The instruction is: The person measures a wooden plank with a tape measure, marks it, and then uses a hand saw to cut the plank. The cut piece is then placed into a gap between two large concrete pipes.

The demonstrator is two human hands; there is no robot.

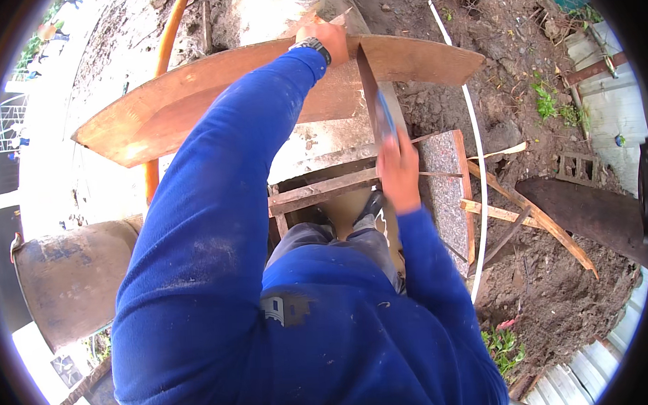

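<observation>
Dusty blue sweatshirt (pixel 357 337), grey trousers (pixel 300 238), dark footwear (pixel 373 202), wristwatch (pixel 313 44).

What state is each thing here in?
Left hand: on the board.
Right hand: closed around the handle of the saw.
Saw: blade across the board.
Board: set crosswise; cut depth unclear.
Orange pipe: partly covered by the board.
Barrel: stained.
Left sleeve: dusty.

Muddy ground (pixel 541 302) bears wooden strips (pixel 546 221), a perforated block (pixel 577 169) and a white hose (pixel 484 190).
</observation>
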